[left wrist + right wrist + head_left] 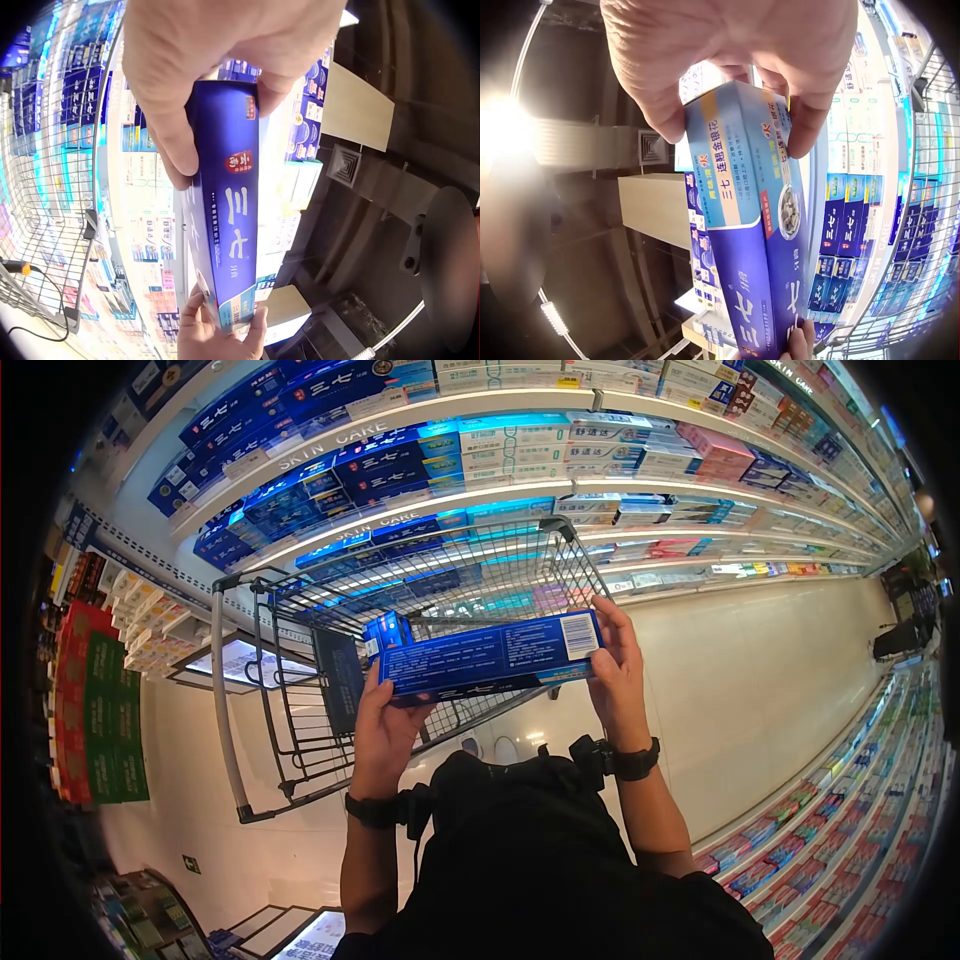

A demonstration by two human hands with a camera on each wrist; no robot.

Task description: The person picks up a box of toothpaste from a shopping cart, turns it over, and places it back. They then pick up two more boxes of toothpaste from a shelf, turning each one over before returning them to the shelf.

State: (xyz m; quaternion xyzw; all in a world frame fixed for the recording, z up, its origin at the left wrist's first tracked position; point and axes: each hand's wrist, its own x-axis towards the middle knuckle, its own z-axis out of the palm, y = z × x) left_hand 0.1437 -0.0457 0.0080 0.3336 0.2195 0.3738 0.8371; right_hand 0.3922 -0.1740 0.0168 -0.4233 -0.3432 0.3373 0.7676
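A long blue toothpaste box (470, 660) is held level in front of the body, over the cart. Its text-covered side with the white barcode faces up towards the head view. My left hand (385, 740) grips the left end between thumb and fingers. At the barcode end, my right hand (622, 685) pinches the box, thumb along the near edge. In the right wrist view, the light-blue end panel (724, 161) shows between the right hand's thumb and fingers. The left wrist view shows the dark-blue face (232, 195) with white and red lettering.
A wire shopping cart (300, 735) stands just beyond the hands, with a smaller blue box (385, 632) showing behind the held one. Shelves (520, 405) packed with boxed toothpaste run behind it. More stocked shelves (830, 820) line the right; red and green cartons (105, 705) stand left.
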